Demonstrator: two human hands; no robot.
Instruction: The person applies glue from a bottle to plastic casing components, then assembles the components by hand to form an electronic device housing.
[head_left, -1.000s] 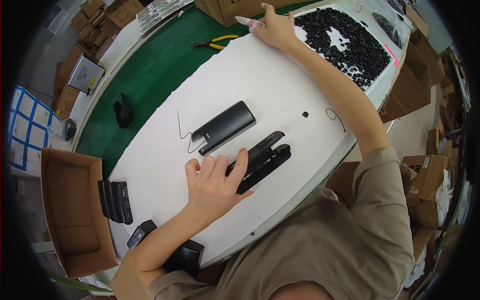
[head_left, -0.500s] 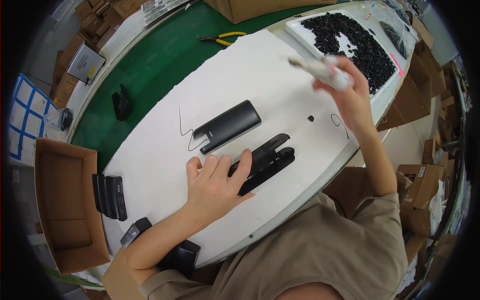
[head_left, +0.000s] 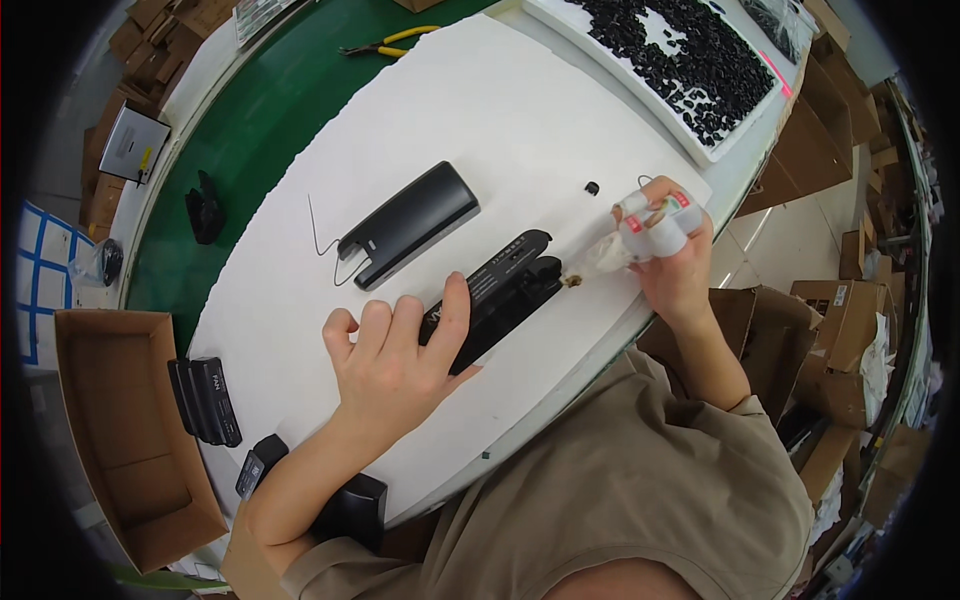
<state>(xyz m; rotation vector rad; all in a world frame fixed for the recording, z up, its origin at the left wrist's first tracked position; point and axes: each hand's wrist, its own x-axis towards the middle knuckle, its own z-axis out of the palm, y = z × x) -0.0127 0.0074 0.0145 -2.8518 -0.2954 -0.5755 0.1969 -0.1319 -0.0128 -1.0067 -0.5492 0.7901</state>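
My left hand (head_left: 395,362) is closed on the near end of a long black plastic housing (head_left: 520,292), its index finger along the top and its thumb at the side. The housing lies slantwise on a white sheet (head_left: 540,110), with an open channel facing up. In my right hand (head_left: 675,285) is a small white glue bottle (head_left: 655,235) with red marks, tilted so that its brown-stained nozzle points at the far end of the housing. Whether the nozzle touches it, I cannot tell. Beyond lies a smooth black cover (head_left: 415,225), and a tiny black part (head_left: 592,188) sits near the bottle.
A white tray (head_left: 640,85) of many small black parts stands at the back right. Yellow-handled pliers (head_left: 385,45) and a black piece (head_left: 205,210) lie on the green mat. At left are a cardboard box (head_left: 130,440) and stacked black housings (head_left: 207,400). A thin wire (head_left: 318,235) touches the cover.
My right hand has brought the bottle down and nearer, from beside the tray to the far end of the housing. My left hand keeps its hold. The whole view has shifted slightly.
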